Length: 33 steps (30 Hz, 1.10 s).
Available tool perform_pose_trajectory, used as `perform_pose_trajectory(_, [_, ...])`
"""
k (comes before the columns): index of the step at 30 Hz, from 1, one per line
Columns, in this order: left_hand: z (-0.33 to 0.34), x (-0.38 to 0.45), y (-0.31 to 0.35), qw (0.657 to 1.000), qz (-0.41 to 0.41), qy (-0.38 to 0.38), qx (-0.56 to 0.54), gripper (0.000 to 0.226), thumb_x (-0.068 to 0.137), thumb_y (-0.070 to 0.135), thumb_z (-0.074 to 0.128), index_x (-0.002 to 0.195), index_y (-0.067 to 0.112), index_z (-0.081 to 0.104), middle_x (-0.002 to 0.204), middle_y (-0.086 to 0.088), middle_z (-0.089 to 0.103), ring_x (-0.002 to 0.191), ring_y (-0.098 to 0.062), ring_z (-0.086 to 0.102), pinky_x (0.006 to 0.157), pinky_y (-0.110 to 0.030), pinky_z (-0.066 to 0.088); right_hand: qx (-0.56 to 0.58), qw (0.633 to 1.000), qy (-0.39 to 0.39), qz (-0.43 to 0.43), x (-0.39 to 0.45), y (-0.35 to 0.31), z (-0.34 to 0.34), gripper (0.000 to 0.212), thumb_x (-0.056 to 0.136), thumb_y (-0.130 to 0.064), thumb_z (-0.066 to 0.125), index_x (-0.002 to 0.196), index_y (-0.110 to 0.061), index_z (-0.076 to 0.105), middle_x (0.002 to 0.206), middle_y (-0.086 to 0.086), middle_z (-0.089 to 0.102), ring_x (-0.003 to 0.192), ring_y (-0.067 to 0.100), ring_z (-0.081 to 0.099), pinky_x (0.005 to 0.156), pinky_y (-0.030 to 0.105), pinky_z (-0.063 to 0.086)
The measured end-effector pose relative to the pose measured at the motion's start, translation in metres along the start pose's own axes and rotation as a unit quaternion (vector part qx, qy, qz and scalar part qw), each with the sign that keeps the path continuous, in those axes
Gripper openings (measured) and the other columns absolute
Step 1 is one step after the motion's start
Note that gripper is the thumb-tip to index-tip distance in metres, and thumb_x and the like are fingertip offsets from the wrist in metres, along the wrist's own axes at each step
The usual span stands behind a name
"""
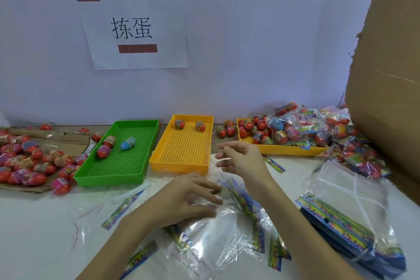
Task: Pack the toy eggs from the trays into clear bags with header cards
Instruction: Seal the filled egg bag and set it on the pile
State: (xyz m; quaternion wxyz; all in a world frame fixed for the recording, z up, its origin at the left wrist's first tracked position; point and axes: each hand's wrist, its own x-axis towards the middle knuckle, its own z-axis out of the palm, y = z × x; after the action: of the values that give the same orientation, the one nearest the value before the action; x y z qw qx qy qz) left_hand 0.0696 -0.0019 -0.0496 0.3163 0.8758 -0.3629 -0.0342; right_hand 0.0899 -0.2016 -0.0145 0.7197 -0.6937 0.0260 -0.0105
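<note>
Bags first: loose clear plastic bags with printed header cards (218,232) lie heaped nearest you. Your left hand (191,195) presses 1 down, fingers spread. Your right hand (241,161) hovers beyond it, fingers loosely parted; whether it pinches film, cannot tell. Just past its fingertips sits the yellow perforated plastic tray (181,165), long axis running away from you, 2 red toy eggs (189,124) at its far end. Right hand is nearer them.
</note>
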Motion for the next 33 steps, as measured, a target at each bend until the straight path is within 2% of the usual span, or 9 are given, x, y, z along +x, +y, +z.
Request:
perform_pose_trajectory(5, [0.003,0.001,-0.001,0.993,-0.015,0.114,-0.019,0.023,0.092,0.046,0.07,0.103,0.032,0.084,0.119,0.025,0.074,0.114,0.004,0.064,0.099,-0.038,0.054,-0.078,0.994,-0.024,-0.067,0.0,-0.001,0.001,0.022,0.106,-0.013,0.053,0.098,-0.006,0.073,0.079,0.009,0.074,0.068,0.019,0.069,0.064,0.029,0.056])
perform_pose_trajectory(9, [-0.004,0.003,0.002,0.957,-0.084,0.224,-0.164,0.02,0.097,0.033,0.065,0.099,0.028,0.084,0.113,0.02,0.077,0.112,-0.004,0.07,0.101,-0.036,0.054,-0.144,0.973,-0.115,-0.141,-0.001,-0.009,-0.004,0.032,0.103,-0.041,0.056,0.105,-0.015,0.074,0.093,-0.001,0.077,0.087,0.011,0.072,0.072,0.024,0.056])
perform_pose_trajectory(12, [-0.012,0.001,-0.001,0.921,-0.132,0.249,-0.269,0.03,0.101,0.038,0.059,0.098,0.024,0.085,0.108,0.005,0.081,0.104,-0.015,0.074,0.095,-0.037,0.056,-0.218,0.941,-0.169,-0.194,-0.003,-0.011,-0.008,0.022,0.095,-0.041,0.071,0.112,-0.028,0.073,0.101,-0.012,0.076,0.098,0.004,0.069,0.078,0.019,0.053])
perform_pose_trajectory(16, [-0.017,0.002,0.0,0.856,-0.197,0.227,-0.421,0.046,0.098,0.048,0.055,0.103,0.011,0.083,0.107,-0.012,0.08,0.105,-0.026,0.076,0.095,-0.035,0.06,-0.25,0.938,-0.085,-0.223,-0.003,-0.004,-0.003,0.009,0.094,-0.023,0.074,0.102,-0.026,0.076,0.096,-0.012,0.073,0.087,0.009,0.07,0.081,0.04,0.06])
perform_pose_trajectory(19, [-0.022,0.004,0.002,0.756,-0.198,0.204,-0.59,0.076,0.1,0.067,0.036,0.13,0.005,0.067,0.122,-0.024,0.074,0.116,-0.039,0.071,0.095,-0.043,0.059,-0.197,0.957,-0.007,-0.214,-0.002,-0.006,-0.003,0.009,0.095,-0.02,0.072,0.103,-0.024,0.075,0.098,-0.011,0.072,0.078,0.012,0.07,0.072,0.033,0.062])
perform_pose_trajectory(21, [-0.023,0.006,0.004,0.722,-0.181,0.219,-0.631,0.08,0.092,0.07,0.047,0.134,0.003,0.062,0.125,-0.026,0.072,0.117,-0.042,0.07,0.095,-0.044,0.061,-0.181,0.961,0.037,-0.208,-0.001,-0.007,-0.007,0.01,0.095,-0.02,0.072,0.104,-0.023,0.074,0.098,-0.013,0.072,0.083,0.014,0.071,0.073,0.032,0.06])
perform_pose_trajectory(25, [-0.014,0.007,0.006,0.76,-0.161,0.331,-0.535,0.048,0.084,0.028,0.074,0.118,-0.006,0.068,0.113,-0.025,0.076,0.096,-0.031,0.078,0.081,-0.03,0.064,-0.178,0.969,0.045,-0.167,0.0,-0.006,-0.01,0.01,0.095,-0.017,0.071,0.104,-0.022,0.074,0.098,-0.011,0.072,0.09,0.014,0.07,0.084,0.04,0.059])
perform_pose_trajectory(29, [-0.014,0.002,0.003,0.813,-0.167,0.366,-0.422,0.029,0.088,0.028,0.078,0.097,0.0,0.079,0.096,-0.018,0.08,0.086,-0.033,0.078,0.078,-0.03,0.064,-0.277,0.937,0.056,-0.204,-0.004,-0.002,-0.004,0.02,0.094,-0.023,0.072,0.114,-0.026,0.071,0.111,-0.009,0.066,0.102,0.003,0.06,0.085,0.025,0.048])
perform_pose_trajectory(33, [-0.015,0.003,0.007,0.842,-0.141,0.371,-0.365,0.048,0.078,0.036,0.083,0.085,-0.009,0.072,0.09,-0.014,0.08,0.088,-0.027,0.078,0.073,-0.022,0.059,-0.274,0.888,0.032,-0.367,-0.011,-0.005,0.008,0.022,0.097,-0.015,0.069,0.118,-0.021,0.072,0.12,-0.009,0.065,0.116,0.01,0.06,0.097,0.035,0.051])
